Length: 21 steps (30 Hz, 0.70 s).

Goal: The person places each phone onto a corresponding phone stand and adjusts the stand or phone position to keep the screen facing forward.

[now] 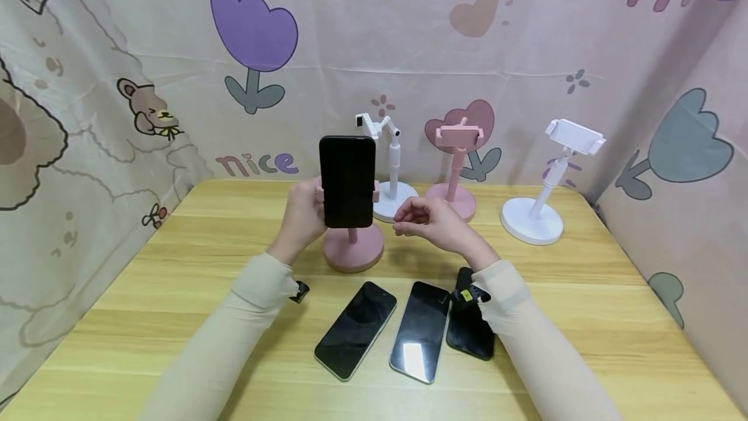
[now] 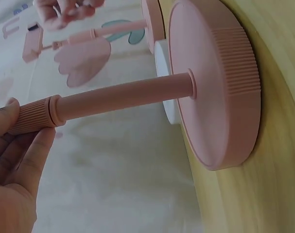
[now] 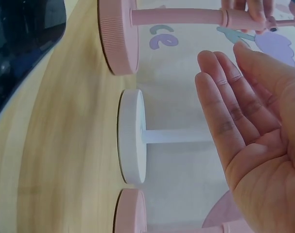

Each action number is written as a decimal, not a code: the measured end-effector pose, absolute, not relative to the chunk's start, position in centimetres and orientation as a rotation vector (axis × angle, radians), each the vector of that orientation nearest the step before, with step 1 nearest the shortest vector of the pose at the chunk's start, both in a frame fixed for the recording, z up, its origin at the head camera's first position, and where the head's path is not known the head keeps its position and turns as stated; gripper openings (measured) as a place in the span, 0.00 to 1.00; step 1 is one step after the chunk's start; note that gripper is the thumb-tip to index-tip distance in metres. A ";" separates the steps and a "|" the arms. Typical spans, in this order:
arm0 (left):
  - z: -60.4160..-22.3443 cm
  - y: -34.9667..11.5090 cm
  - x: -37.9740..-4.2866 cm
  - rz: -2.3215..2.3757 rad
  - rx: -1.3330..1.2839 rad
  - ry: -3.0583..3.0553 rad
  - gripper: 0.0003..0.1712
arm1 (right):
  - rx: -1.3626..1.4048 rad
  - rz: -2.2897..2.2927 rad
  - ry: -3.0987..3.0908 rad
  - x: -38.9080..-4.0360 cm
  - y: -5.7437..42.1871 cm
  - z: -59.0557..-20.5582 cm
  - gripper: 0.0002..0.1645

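A pink phone stand point(image 1: 353, 249) stands on the table with a black smartphone point(image 1: 348, 180) upright in its clamp. My left hand point(image 1: 302, 216) grips the stand's ribbed collar point(image 2: 33, 116) just behind the phone; the thumb and fingers wrap it in the left wrist view. The stand's round base point(image 2: 210, 87) rests on the wood. My right hand point(image 1: 432, 223) hovers to the right of the stand, fingers loosely bent and nothing in them. In the right wrist view its palm point(image 3: 264, 160) shows bare, near the white stand point(image 3: 132, 138).
Behind stand a white phone stand point(image 1: 394, 197), another pink one point(image 1: 452, 197) and, farther right, a second white one point(image 1: 533, 219). Three phones lie in front: a left one point(image 1: 356, 330), a middle one point(image 1: 419, 333) and one point(image 1: 470, 330) under the right wrist. A printed curtain point(image 1: 362, 51) hangs behind.
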<state>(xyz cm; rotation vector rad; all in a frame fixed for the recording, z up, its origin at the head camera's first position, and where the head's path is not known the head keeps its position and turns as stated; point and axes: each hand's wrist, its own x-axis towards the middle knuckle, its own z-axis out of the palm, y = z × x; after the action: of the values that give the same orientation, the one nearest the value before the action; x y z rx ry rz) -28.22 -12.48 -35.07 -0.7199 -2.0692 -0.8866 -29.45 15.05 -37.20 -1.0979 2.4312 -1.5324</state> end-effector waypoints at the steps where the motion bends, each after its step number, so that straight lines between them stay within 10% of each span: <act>1: -35.1 -12.7 -28.3 -0.881 -0.699 -2.073 0.30 | -1.099 -1.531 2.433 -29.5 15.0 -37.2 0.07; 8: -35.1 -14.8 -29.2 -0.852 -0.581 -2.101 0.45 | -1.102 -1.530 2.431 -29.5 15.0 -37.0 0.07; 21: -34.9 -19.2 -30.3 -0.868 -0.406 -2.206 0.22 | -1.099 -1.439 2.448 -27.3 15.0 -34.4 0.07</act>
<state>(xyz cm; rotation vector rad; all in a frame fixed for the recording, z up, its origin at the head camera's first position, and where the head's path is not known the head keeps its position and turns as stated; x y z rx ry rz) -30.33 -19.23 -34.86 -0.4056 -2.2056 -0.8677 -27.31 14.98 -34.45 -1.0986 2.4479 -1.4393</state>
